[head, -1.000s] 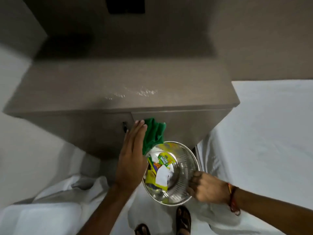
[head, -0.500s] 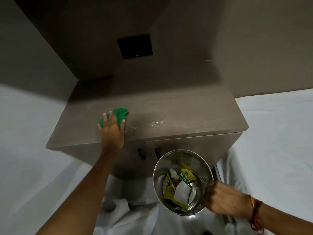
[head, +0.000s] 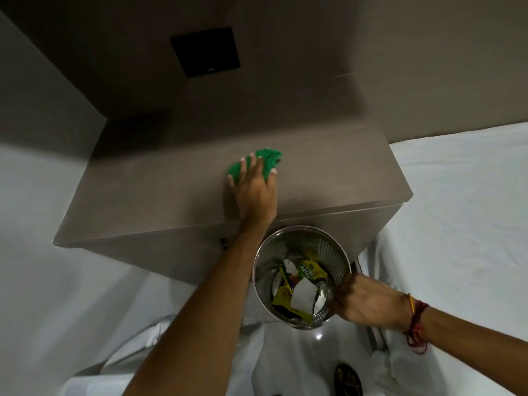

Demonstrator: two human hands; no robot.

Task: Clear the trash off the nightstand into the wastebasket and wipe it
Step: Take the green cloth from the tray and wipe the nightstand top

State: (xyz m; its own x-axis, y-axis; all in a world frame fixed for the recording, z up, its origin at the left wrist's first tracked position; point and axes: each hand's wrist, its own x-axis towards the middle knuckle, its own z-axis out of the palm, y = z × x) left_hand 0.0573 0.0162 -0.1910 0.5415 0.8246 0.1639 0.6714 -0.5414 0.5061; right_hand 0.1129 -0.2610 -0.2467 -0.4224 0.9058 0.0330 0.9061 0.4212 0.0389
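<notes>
On top of the nightstand our left hand presses green cloth flat, mid-wipe; right hand grips wastebasket rim w/ trash already inside; wiping's left.

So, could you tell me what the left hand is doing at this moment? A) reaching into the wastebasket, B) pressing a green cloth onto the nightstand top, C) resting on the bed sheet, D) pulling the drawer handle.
B: the left hand lies flat on the green cloth on the nightstand top, while the right hand grips the rim of the wastebasket, which holds the wrappers.
</notes>
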